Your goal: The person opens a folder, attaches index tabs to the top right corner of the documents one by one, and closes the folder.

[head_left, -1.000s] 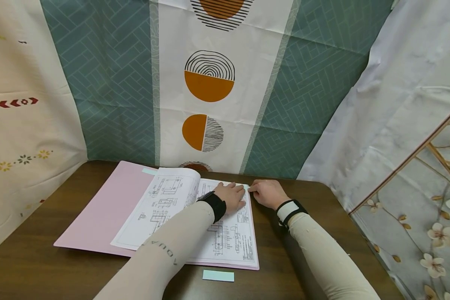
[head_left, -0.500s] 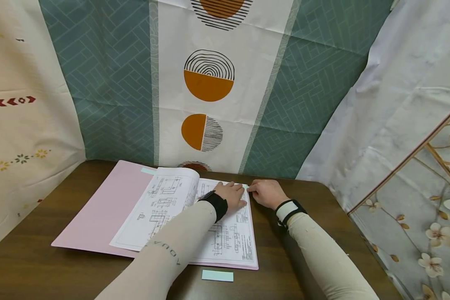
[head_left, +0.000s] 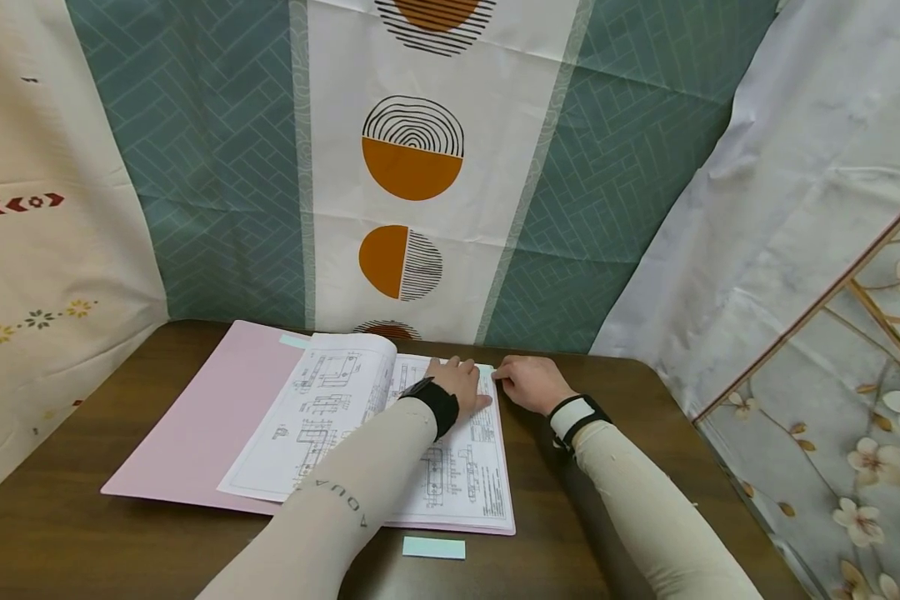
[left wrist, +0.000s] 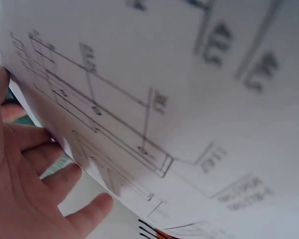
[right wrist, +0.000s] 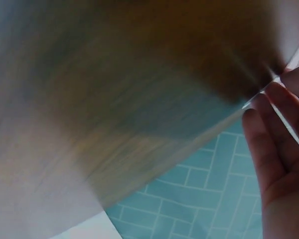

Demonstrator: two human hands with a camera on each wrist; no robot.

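A pink folder (head_left: 187, 425) lies open, with printed technical drawings (head_left: 457, 492) inside; one sheet (head_left: 322, 417) is turned over to the left. My left hand (head_left: 459, 386) rests on the upper part of the right-hand sheet, fingers extended toward its top edge; the left wrist view shows those fingers (left wrist: 70, 184) spread at the paper's edge. At the sheet's upper right corner shows a mint sticky note (head_left: 487, 372). My right hand (head_left: 534, 385) pinches at it with thumb and bent index finger, the tips right at the page edge and partly hiding it.
A loose mint sticky strip (head_left: 433, 547) lies on the brown table (head_left: 555, 533) in front of the folder. Another mint tab (head_left: 295, 341) sits at the folder's top left. A patterned curtain (head_left: 412, 275) hangs behind the table's back edge.
My left hand has shifted slightly, its fingers now pointing more toward the page's top edge and uncovering more of the corner. My right hand stays at the sticky note. The view shifts slightly.
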